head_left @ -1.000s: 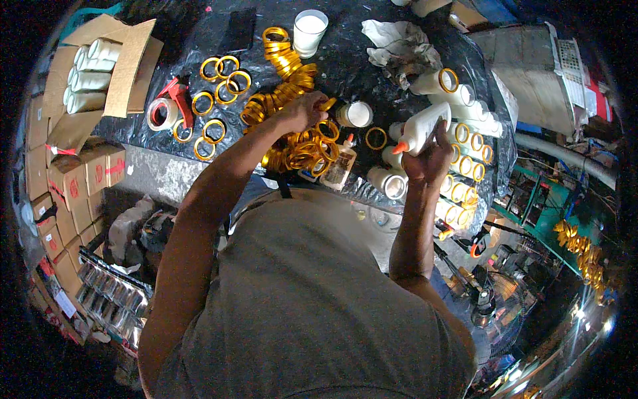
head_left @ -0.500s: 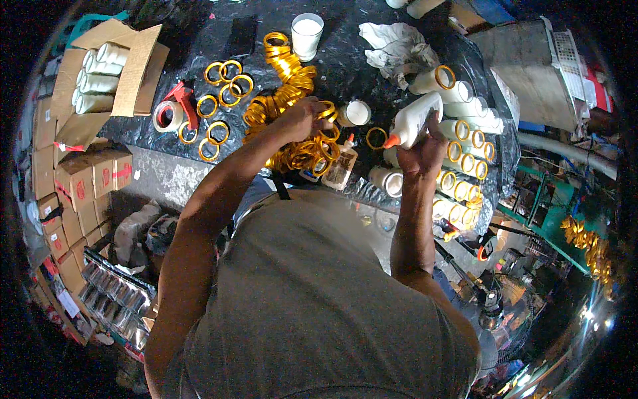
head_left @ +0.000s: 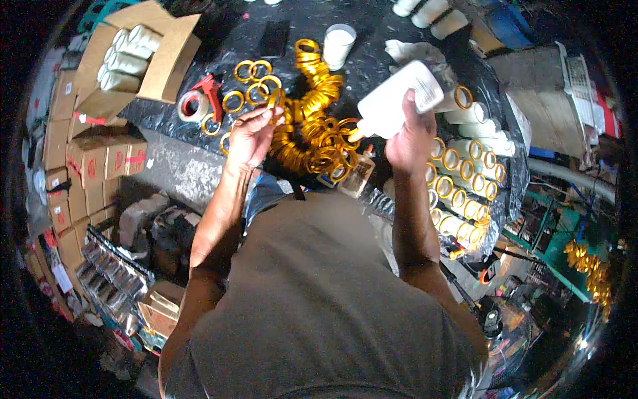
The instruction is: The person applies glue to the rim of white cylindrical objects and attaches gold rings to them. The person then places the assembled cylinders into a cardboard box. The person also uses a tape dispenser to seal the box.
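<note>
My left hand (head_left: 252, 138) pinches a gold ring (head_left: 275, 101) upright between thumb and fingers, at the left side of the heap. My right hand (head_left: 411, 145) is wrapped round a white squeeze bottle (head_left: 393, 100). The bottle is tilted, its orange-yellow nozzle (head_left: 357, 135) pointing down and left, over the right part of the heaped gold rings (head_left: 312, 100). Several loose gold rings (head_left: 232, 101) lie flat beyond my left hand. A clear flat bottle (head_left: 357, 176) with an orange tip lies just below the nozzle.
White tubes (head_left: 465, 171), many with gold rings on their ends, are stacked at right. A white cup (head_left: 339, 46) stands at the far middle. A red tape dispenser (head_left: 211, 95) and an open cardboard box (head_left: 174, 63) of white tubes are at left, by stacked cartons (head_left: 85, 159).
My left hand has left the heap and moved left, now with a ring in its fingers. The squeeze bottle has swung left, nearer the heap. The whole view has shifted slightly.
</note>
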Tool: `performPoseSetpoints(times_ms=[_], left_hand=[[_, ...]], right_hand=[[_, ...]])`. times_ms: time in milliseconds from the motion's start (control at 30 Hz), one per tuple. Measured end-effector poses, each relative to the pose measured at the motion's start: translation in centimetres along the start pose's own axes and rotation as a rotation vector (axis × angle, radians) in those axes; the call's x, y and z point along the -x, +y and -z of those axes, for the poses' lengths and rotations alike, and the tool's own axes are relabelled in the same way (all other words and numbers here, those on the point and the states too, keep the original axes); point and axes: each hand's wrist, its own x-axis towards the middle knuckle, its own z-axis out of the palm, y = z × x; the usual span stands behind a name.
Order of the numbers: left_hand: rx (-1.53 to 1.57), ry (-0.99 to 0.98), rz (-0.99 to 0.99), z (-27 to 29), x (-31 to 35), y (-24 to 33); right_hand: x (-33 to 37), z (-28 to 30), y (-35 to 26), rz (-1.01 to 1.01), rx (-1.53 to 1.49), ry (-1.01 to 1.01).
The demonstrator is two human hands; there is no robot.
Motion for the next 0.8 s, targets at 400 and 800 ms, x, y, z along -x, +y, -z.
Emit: performPoseSetpoints(times_ms=[400, 800], left_hand=[[0.194, -0.072, -0.154, -0.2, 3.7, 5.1], [0.148, -0.070, -0.236, -1.7, 5.6, 5.3]], right_hand=[[1.2, -13.7, 4.9, 0.009, -0.076, -0.446], [2.1, -15.3, 6.2, 0.042, -0.051, -0.523]])
